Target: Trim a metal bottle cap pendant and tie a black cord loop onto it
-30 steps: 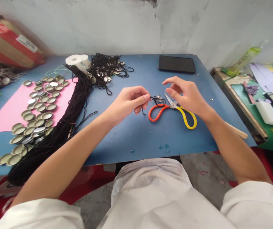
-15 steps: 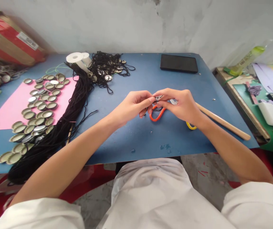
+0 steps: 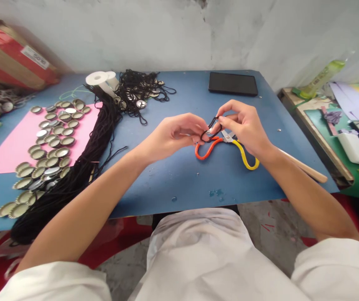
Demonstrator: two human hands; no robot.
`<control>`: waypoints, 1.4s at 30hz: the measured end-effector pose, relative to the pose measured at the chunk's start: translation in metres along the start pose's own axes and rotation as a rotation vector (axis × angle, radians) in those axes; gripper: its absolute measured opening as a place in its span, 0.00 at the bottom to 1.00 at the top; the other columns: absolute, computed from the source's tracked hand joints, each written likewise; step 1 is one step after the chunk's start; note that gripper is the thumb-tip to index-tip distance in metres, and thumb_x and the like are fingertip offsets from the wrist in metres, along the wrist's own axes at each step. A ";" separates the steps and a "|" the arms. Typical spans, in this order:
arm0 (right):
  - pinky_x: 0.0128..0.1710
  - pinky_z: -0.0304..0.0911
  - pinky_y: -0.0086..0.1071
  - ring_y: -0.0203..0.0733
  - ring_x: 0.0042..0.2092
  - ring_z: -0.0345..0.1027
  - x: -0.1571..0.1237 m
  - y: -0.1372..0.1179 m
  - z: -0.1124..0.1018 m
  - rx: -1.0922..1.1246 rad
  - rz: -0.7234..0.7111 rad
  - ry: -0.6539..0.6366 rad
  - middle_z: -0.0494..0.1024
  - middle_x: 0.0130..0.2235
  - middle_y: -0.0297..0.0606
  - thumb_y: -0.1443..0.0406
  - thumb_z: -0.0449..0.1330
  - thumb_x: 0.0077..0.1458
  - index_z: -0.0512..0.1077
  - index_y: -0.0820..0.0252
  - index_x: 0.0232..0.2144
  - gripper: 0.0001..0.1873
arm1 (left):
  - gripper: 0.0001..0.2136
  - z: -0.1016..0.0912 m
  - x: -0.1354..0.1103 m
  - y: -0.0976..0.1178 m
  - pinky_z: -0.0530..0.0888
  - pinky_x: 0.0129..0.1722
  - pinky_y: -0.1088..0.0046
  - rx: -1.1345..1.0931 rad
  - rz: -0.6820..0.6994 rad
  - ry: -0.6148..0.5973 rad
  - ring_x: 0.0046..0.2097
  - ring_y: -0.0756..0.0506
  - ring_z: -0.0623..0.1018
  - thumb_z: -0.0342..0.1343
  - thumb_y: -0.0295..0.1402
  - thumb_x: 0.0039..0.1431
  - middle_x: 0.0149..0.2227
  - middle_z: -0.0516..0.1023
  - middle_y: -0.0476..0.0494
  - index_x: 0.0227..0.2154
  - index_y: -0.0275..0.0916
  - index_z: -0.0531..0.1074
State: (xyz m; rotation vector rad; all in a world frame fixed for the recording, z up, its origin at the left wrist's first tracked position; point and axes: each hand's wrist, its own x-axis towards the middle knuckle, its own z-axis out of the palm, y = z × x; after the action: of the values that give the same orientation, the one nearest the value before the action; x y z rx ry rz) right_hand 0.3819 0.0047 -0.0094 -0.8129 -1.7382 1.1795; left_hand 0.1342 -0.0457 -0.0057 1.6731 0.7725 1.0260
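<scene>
My left hand (image 3: 173, 134) and my right hand (image 3: 244, 125) meet above the middle of the blue table (image 3: 182, 175). Both pinch a short black cord (image 3: 210, 127) that forms a small loop between the fingertips. A small metal piece seems to sit at the left fingertips, mostly hidden. Just under the hands lie scissors (image 3: 229, 146) with one orange and one yellow handle, blades closed.
Bottle caps (image 3: 49, 144) lie spread over a pink sheet (image 3: 6, 146) at the left. A thick bundle of black cords (image 3: 82, 167) runs beside them, with a white spool (image 3: 99, 79) and a pile of corded caps (image 3: 140, 90) behind. A black tablet (image 3: 232, 83) and wooden stick (image 3: 305, 167) lie right.
My right hand came in from an open pose over the scissors and pinched the cord with the left hand. The pair has since lifted slightly, drawing the cord into a loop.
</scene>
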 end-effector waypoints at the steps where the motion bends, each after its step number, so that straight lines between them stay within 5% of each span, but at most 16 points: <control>1: 0.47 0.82 0.45 0.47 0.37 0.86 0.000 0.000 0.001 0.026 0.019 -0.015 0.83 0.29 0.31 0.60 0.70 0.66 0.75 0.51 0.38 0.08 | 0.12 0.001 0.000 -0.002 0.85 0.48 0.67 0.021 0.020 0.019 0.46 0.42 0.89 0.74 0.36 0.64 0.42 0.89 0.42 0.46 0.38 0.82; 8: 0.47 0.83 0.45 0.45 0.34 0.85 -0.001 0.001 0.005 0.158 0.124 -0.086 0.81 0.27 0.30 0.61 0.70 0.63 0.72 0.54 0.37 0.10 | 0.12 0.008 -0.001 -0.003 0.86 0.53 0.64 0.118 0.100 0.132 0.46 0.43 0.88 0.74 0.38 0.63 0.43 0.88 0.43 0.44 0.38 0.83; 17: 0.46 0.83 0.46 0.48 0.36 0.87 -0.005 0.001 0.009 0.239 0.181 -0.179 0.87 0.31 0.33 0.59 0.70 0.64 0.71 0.52 0.39 0.10 | 0.20 0.018 -0.001 -0.017 0.82 0.46 0.72 0.208 0.067 0.230 0.44 0.47 0.85 0.69 0.33 0.65 0.43 0.84 0.46 0.59 0.44 0.80; 23: 0.44 0.82 0.43 0.47 0.36 0.87 -0.007 0.002 0.013 0.240 0.200 -0.270 0.88 0.31 0.34 0.57 0.70 0.65 0.72 0.53 0.39 0.11 | 0.09 0.020 -0.004 -0.016 0.79 0.46 0.71 0.525 0.247 0.230 0.42 0.47 0.81 0.61 0.32 0.72 0.46 0.86 0.43 0.47 0.44 0.87; 30: 0.42 0.80 0.39 0.45 0.36 0.85 -0.008 0.004 0.014 0.193 0.192 -0.335 0.87 0.32 0.36 0.57 0.69 0.68 0.73 0.55 0.41 0.11 | 0.09 0.023 -0.004 -0.017 0.76 0.42 0.72 0.547 0.327 0.252 0.39 0.48 0.81 0.61 0.29 0.72 0.39 0.87 0.45 0.39 0.43 0.86; 33: 0.48 0.80 0.42 0.47 0.42 0.85 -0.008 0.010 0.016 0.015 0.060 -0.297 0.88 0.38 0.37 0.58 0.66 0.70 0.75 0.54 0.43 0.07 | 0.07 0.024 -0.003 -0.015 0.75 0.40 0.72 0.520 0.285 0.287 0.38 0.48 0.80 0.63 0.30 0.70 0.38 0.85 0.45 0.37 0.43 0.85; 37: 0.56 0.77 0.45 0.48 0.50 0.82 -0.010 0.019 0.017 -0.387 -0.316 -0.083 0.86 0.51 0.39 0.62 0.64 0.71 0.77 0.51 0.52 0.10 | 0.04 0.027 -0.002 -0.011 0.75 0.38 0.73 0.373 0.151 0.364 0.42 0.47 0.79 0.65 0.32 0.66 0.45 0.83 0.43 0.36 0.43 0.84; 42: 0.54 0.77 0.44 0.49 0.50 0.80 -0.014 0.020 0.012 -0.639 -0.595 0.010 0.84 0.50 0.38 0.62 0.61 0.73 0.80 0.44 0.54 0.11 | 0.08 0.033 -0.003 -0.009 0.77 0.42 0.71 0.010 -0.070 0.378 0.40 0.47 0.79 0.71 0.38 0.62 0.38 0.82 0.45 0.39 0.40 0.84</control>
State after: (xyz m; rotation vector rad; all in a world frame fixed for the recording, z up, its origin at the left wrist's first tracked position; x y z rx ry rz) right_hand 0.3777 -0.0048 -0.0347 -0.5745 -2.1706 0.2179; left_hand 0.1626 -0.0593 -0.0206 1.4659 1.0740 1.3091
